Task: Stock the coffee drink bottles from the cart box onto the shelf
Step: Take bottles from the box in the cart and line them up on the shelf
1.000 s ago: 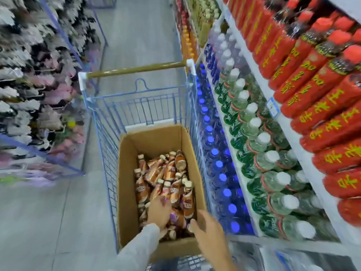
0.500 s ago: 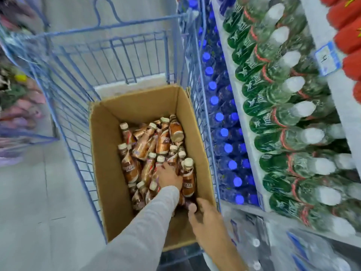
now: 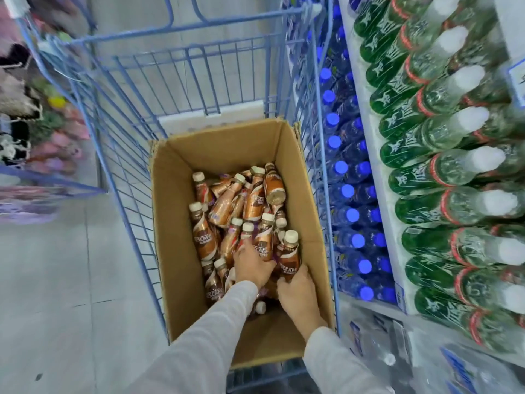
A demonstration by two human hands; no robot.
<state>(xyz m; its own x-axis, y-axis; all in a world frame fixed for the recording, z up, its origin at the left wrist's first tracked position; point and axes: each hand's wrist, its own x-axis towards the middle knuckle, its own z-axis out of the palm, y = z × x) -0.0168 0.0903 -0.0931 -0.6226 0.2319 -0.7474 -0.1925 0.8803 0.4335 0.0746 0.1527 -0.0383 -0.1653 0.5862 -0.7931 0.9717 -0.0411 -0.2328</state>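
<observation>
Cardboard box (image 3: 176, 223), open-topped, standing inside a blue wire cart (image 3: 133, 115); its near wall is partly hidden by two grey sleeves, and the cart's lower frame is cut off at the bottom edge. Contents: coffee drink bottles (image 3: 252, 200), brown and copper shrink-sleeves with cream caps, heaped loosely, most lying at angles, a few upright; lettering reads only in part ("SCAFE"), and the count cannot be made out since lower layers are buried. Left hand (image 3: 251, 264), fingers spread and curled down over the tops of two or three bottles near the box's middle; whether it fully grips any of them is hard to tell. Right hand (image 3: 298, 291), closed around the base of one upright bottle (image 3: 289, 257) at the box's right wall, cap clear of the fingers. Shelf (image 3: 369, 172) to the right, white-edged, blurred by motion: upper tier holds green-labelled clear bottles (image 3: 443, 132) with white caps lying on their sides; lower tier holds blue-capped bottles (image 3: 349, 191), seen partly through the cart's wire. Packaged goods at lower right and merchandise at far left are too smeared to identify. Price tag at the right edge, cut off.
</observation>
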